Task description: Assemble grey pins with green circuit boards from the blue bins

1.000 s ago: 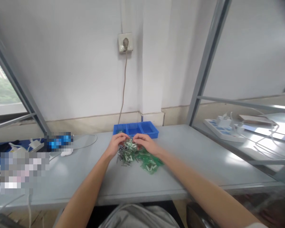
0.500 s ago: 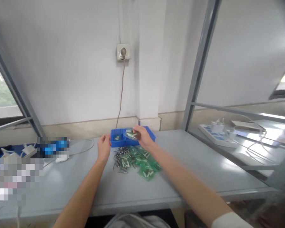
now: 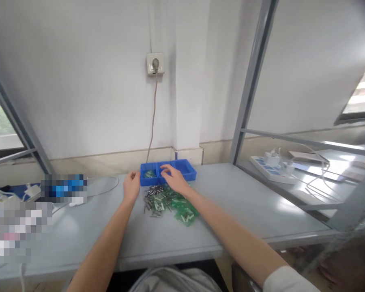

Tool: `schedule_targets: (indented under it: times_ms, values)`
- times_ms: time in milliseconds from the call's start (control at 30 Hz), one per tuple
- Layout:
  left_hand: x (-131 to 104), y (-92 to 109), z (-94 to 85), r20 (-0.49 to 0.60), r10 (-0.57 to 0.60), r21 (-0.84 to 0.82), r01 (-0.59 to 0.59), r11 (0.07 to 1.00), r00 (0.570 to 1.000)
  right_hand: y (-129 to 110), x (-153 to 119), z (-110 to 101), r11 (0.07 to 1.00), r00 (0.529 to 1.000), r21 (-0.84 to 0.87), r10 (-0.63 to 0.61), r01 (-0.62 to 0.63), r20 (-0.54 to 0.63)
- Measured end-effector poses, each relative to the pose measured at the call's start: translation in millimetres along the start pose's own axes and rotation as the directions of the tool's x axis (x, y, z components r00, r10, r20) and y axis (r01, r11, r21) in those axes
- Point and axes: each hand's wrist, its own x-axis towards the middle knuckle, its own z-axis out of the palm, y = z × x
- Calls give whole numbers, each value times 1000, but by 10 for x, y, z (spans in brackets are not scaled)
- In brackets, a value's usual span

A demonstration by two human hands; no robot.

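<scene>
A blue divided tray (image 3: 188, 177) stands against the back of the table. In its left compartment lies a small green-tinted plastic bag (image 3: 149, 174) with light pieces inside. My right hand (image 3: 174, 179) hovers over the middle compartment, thumb and fingers apart, holding nothing. Beside the tray's left end is my left hand (image 3: 131, 187), its fingers curled closed; whatever they may hold is hidden. In front of the tray lie a pile of loose metal pins and small cylinders (image 3: 155, 198) and several green plastic bags (image 3: 185, 213) of pieces, partly covered by my right wrist.
The grey table (image 3: 164, 243) runs to metal frame posts (image 3: 252, 77) on either side. On the left are a white plug-like item (image 3: 77, 201) with a cable and a blurred-out area. A power strip (image 3: 270, 170) sits on the right-hand table. A wall socket (image 3: 155, 64) has a hanging cord.
My right hand has let go of the plastic bag, and its fingers have opened. A bag now shows more fully in the left compartment. My left hand stays by the tray; the view shifted slightly.
</scene>
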Motion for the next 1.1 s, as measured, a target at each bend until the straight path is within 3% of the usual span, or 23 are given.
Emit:
schedule_targets:
  times_ms: [67,167,300,400,633,833,967,1100]
  values:
    - [29,-69,14,10,17,161,-19,987,1000,-12,-42,-92,960,996,-266,-88,91,26]
    - [37,-132,49,90,34,267,-57,962,995,-2,-98,-198,860,979,-488,-54,146,198]
    - [-8,-133,90,186,19,290,-74,954,982,39,-136,-237,787,915,-568,12,241,404]
    - [-26,-122,102,201,10,309,-73,948,979,46,-140,-238,768,898,-581,17,269,439]
    - [-4,-70,72,37,119,266,-124,956,992,12,-134,-241,763,909,-581,-18,282,417]
    - [-106,92,53,61,200,181,-208,961,978,6,-111,-252,733,922,-583,-157,349,355]
    - [-157,163,64,136,200,78,-212,974,970,-17,-90,-309,779,954,-551,-248,300,168]
    - [-184,193,96,280,203,-67,-192,979,938,-42,-69,-295,927,965,-297,-258,231,-55]
